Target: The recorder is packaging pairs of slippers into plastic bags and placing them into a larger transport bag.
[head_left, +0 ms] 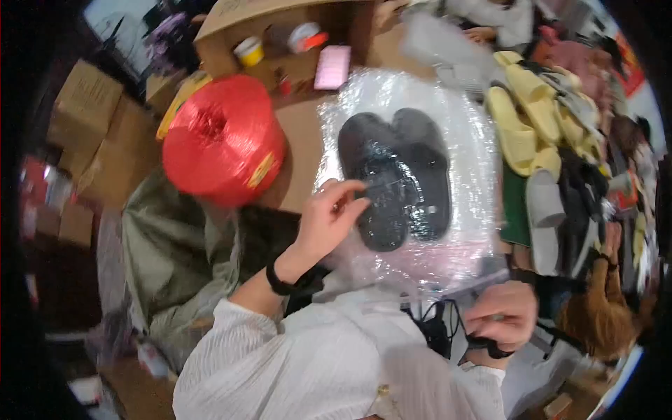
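Black slippers (416,164) showed through clear plastic (472,175), just right of the left hand (323,222), fingertips slightly parted. Right hand (502,313) was half-curled near its bottom edge. Couldn't tell if either gripped lol.

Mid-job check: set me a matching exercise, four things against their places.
1. Black slippers
2. Red roll
3. Right hand
4. Yellow slippers

A. By the lower right corner of the clear plastic
B. Among other slippers, toward the picture's upper right
C. Underneath shiny clear plastic
D. Left of the clear plastic

Pairs: 1-C, 2-D, 3-A, 4-B
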`<move>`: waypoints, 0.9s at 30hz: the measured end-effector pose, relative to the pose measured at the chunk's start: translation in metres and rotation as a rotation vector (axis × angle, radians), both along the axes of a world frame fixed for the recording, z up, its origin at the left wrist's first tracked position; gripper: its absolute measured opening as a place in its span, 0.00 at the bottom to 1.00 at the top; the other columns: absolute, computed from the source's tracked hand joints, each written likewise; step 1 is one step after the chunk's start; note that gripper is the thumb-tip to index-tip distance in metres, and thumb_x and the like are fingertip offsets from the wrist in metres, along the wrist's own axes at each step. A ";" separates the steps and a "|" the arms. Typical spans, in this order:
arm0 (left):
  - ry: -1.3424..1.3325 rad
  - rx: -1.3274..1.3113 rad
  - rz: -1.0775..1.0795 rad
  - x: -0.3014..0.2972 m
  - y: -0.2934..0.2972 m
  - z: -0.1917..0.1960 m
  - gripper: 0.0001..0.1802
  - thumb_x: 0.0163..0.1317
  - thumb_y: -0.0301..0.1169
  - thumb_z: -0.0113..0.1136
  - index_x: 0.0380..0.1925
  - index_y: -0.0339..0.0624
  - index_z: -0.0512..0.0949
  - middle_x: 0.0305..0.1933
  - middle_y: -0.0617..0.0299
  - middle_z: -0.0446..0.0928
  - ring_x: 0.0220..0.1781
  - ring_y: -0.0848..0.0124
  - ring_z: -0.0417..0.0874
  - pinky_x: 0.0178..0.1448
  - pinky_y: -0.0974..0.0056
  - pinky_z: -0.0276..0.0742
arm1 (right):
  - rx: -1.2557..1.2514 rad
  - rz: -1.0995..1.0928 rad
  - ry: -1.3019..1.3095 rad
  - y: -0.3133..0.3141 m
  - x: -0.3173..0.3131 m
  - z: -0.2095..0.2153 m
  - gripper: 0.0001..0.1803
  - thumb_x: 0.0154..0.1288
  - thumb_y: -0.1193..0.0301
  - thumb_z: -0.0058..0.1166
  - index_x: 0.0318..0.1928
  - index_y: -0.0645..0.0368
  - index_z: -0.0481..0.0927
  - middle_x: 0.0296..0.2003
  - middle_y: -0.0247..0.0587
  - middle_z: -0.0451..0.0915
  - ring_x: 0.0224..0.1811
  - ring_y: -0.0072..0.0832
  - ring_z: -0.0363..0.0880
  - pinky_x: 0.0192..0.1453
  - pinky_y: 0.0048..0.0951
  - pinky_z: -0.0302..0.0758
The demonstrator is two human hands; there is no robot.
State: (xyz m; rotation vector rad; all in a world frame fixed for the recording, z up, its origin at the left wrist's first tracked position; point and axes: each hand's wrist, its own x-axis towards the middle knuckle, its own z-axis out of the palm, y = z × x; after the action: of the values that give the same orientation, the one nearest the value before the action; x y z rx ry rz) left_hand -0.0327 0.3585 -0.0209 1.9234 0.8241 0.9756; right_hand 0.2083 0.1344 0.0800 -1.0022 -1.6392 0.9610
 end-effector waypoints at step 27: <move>0.372 0.044 0.166 0.011 0.004 -0.021 0.42 0.50 0.49 0.74 0.59 0.36 0.69 0.48 0.42 0.75 0.52 0.46 0.78 0.55 0.51 0.75 | -0.479 -0.903 -0.505 0.089 0.019 -0.110 0.39 0.48 0.54 0.72 0.54 0.70 0.78 0.40 0.57 0.84 0.43 0.43 0.84 0.50 0.36 0.78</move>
State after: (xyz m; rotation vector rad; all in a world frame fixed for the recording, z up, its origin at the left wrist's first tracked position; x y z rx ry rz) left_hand -0.0222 0.3622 -0.0415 2.1358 1.1980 0.7432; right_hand 0.2270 0.2233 -0.0295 -2.1968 -1.0906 0.4774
